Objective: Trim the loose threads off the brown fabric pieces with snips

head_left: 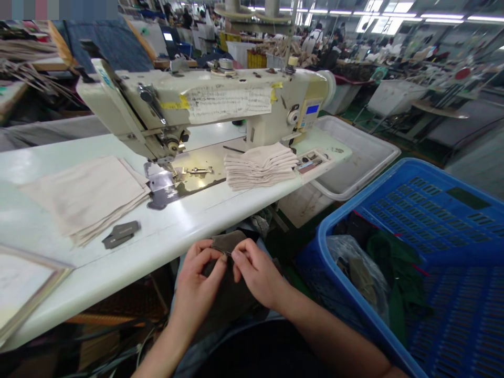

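Over my lap, just off the table's front edge, both hands pinch a piece of dark brown-grey fabric (229,242). My left hand (200,275) grips it between thumb and fingers. Close beside it, my right hand (255,270) pinches the same fabric, the fingertips almost meeting. Whatever small detail lies between the fingertips is too small to make out. Beyond them stands a sewing machine (220,97), its needle area above a metal plate (197,178). A stack of pale cloth pieces (102,191) lies left of the plate, and a folded pale stack (260,165) lies right of it.
A small dark grey piece (121,234) lies near the table's front edge. A blue plastic basket (326,247) with dark garments and a plastic bag stands close on my right. Behind it is a white bin (388,152). A board (23,294) sits at the table's left corner.
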The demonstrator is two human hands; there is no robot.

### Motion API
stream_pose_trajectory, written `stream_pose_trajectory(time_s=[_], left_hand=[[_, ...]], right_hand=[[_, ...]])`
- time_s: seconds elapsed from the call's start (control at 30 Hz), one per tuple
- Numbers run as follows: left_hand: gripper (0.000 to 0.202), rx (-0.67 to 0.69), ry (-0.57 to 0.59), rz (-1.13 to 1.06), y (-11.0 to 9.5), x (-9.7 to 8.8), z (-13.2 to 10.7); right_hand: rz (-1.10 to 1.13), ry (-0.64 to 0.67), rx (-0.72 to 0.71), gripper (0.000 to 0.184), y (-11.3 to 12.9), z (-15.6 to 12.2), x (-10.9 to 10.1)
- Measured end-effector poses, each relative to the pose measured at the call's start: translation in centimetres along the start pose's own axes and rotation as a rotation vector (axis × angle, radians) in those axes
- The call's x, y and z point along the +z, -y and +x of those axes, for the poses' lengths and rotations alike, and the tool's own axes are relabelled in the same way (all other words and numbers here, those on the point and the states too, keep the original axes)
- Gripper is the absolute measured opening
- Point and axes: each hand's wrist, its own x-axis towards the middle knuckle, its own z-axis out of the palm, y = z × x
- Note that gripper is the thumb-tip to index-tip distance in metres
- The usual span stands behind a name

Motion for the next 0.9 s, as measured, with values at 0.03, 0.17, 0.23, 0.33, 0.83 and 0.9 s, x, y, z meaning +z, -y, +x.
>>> stream_pose_trajectory(time_s=[0.03,0.17,0.23,0.33,0.83,0.9], left_hand=[[0.023,0.005,-0.001,0.006,0.0,0.0,0.0],[0.024,0.034,-0.001,0.029,-0.2,0.0,-0.1],[0.024,0.052,0.004,0.04,-0.3,0.0,0.0],[0.024,0.064,0.008,0.033,-0.4,0.0,0.1],[0.024,0.01,0.023,0.025,-0.6,0.2,-0.2],[0.024,-0.003,0.027,0.011,-0.6,0.2,-0.2]], right_hand=[[-0.007,-0.006,-0.003,0.016,-0.1,0.1,0.0],[-0.025,0.005,0.028,0.015,0.1,0.1,-0.1],[-0.016,0.006,0.04,0.013,0.1,0.1,-0.2],[0.033,0.0,0.034,0.013,0.0,0.1,-0.1],[0.114,-0.039,0.103,0.015,-1.0,0.9,-0.3],[0.127,-0.041,0.109,0.015,-1.0,0.8,-0.2]])
